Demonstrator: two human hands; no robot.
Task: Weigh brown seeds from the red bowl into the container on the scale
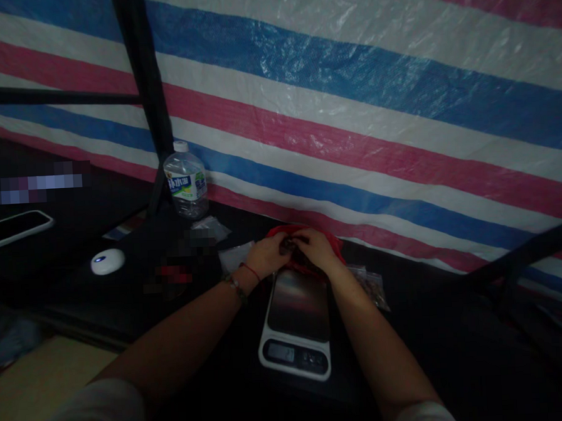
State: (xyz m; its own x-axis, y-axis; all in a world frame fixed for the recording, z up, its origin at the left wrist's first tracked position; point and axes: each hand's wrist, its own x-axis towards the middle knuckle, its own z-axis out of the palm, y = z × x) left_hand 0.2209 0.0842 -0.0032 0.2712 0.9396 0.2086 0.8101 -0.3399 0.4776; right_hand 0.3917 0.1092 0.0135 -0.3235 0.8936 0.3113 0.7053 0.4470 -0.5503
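Red bag (335, 245) lay at the far end of the scale (299, 307), under our left hand (268, 256) and right hand (319, 249), neither clearly nearer, though we could not tell whether they gripped anything.

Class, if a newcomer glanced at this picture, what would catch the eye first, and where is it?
The red, white and blue striped sheet strikes first, filling most of the upper view. Next, near the middle, the left hand and right hand meet at a bright red bag, by the far end of a white scale. Left of them stands a clear bottle.
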